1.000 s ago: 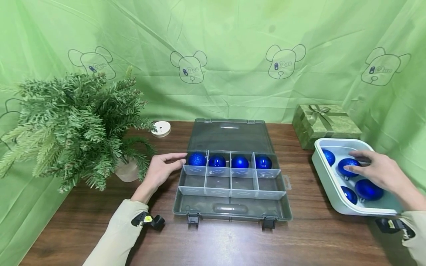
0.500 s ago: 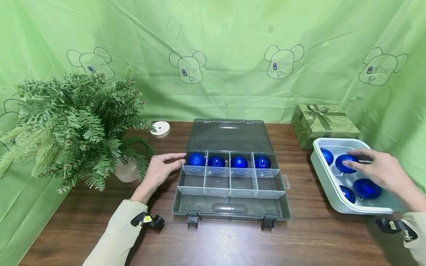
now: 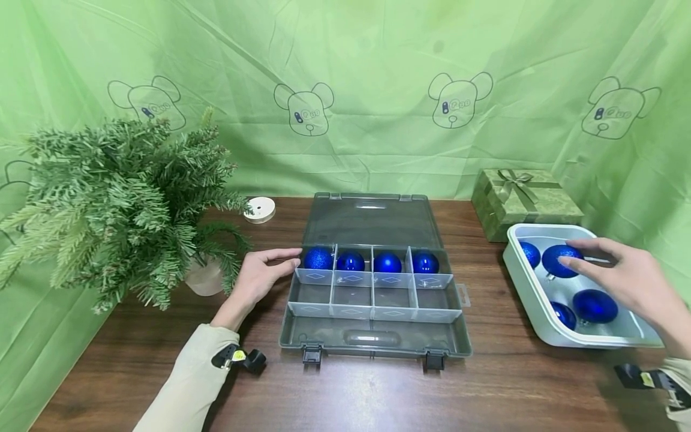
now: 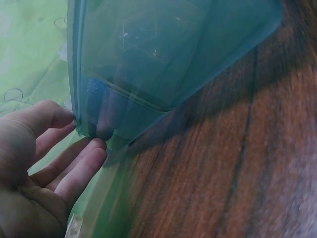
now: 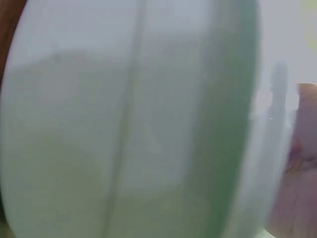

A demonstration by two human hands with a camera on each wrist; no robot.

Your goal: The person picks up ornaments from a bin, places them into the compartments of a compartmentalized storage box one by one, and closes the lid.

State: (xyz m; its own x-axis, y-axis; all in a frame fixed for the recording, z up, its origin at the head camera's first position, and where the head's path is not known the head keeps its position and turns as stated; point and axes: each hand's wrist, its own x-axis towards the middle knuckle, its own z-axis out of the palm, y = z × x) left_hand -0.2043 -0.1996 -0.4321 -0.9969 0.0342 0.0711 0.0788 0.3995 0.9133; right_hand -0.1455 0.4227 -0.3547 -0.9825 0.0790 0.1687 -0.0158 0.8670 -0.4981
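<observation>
My left hand [image 3: 259, 279] reaches to the left wall of a grey see-through organizer box [image 3: 372, 339]. Its fingertips [image 4: 96, 156] and thumb touch the box's side, fingers nearly straight. Over a pale green tub [image 3: 531, 306] on the right, my right hand [image 3: 626, 273] pinches a glittery blue Christmas bauble [image 3: 556, 263] between thumb and fingers, its silver cap pointing down. More blue baubles, such as a dark matte one [image 3: 594, 306], lie in the tub. The right wrist view is mostly filled by the tub's blurred wall [image 5: 99, 124].
The box's back row holds several blue baubles [image 3: 387, 263], one per compartment; its lid [image 3: 372, 222] lies back. A small artificial fir [image 3: 135, 204] stands at left, beside a ribbon spool [image 3: 260, 210]. A green gift box [image 3: 529, 201] sits behind the tub.
Inside the tub, the right hand and its bauble have shifted slightly away from me, and the bauble looks a little higher. The left hand stays at the organizer box.
</observation>
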